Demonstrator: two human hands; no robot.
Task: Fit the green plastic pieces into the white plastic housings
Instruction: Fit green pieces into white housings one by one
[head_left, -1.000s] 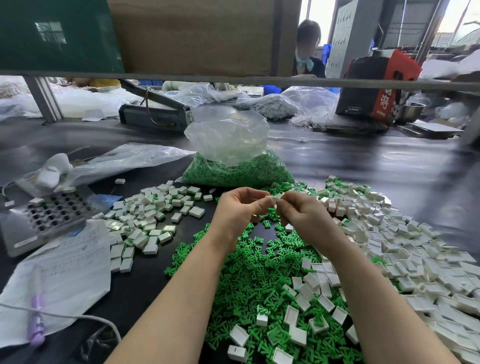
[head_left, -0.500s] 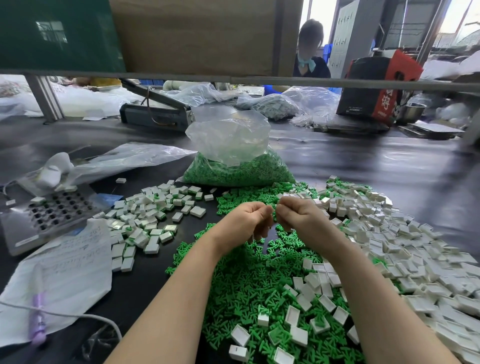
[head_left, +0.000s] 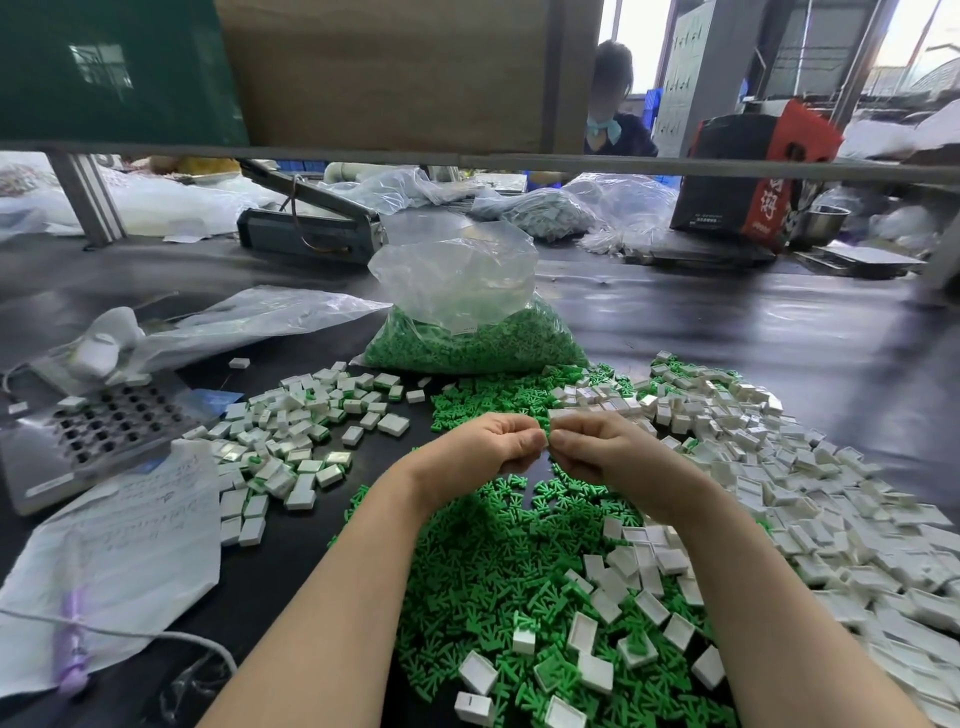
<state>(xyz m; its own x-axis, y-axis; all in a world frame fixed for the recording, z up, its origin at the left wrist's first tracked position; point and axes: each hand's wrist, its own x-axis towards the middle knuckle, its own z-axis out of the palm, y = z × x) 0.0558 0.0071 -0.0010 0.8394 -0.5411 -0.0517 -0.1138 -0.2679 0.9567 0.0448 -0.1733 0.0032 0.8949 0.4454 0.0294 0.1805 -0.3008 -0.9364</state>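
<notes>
**Both hands pinched together above the green heap**

At the far left of the frame a sheet of handwritten paper (head_left: 119, 561) lies on the dark table (head_left: 779, 353), with a grey perforated tray (head_left: 98, 431) just above it. Right of these, in the left-centre, sits a cluster of filled housings (head_left: 296, 441), white with green showing at their edges.

In the upper centre stands a clear bag of green pieces (head_left: 467, 332), its mouth open. Below it, a loose heap of green plastic pieces (head_left: 483, 571) spreads down to the bottom edge.

Both forearms rise from the bottom of the frame and converge at the centre. The left hand (head_left: 483, 452) is curled, knuckles up, thumb and fingertips pinched towards the right hand (head_left: 597, 452), which mirrors it. The fingertips meet over the heap; whatever small part they pinch is hidden between them and cannot be made out.

A broad spread of empty white plastic housings (head_left: 779, 493) fills the right side, some mixed into the green heap at lower right.
</notes>
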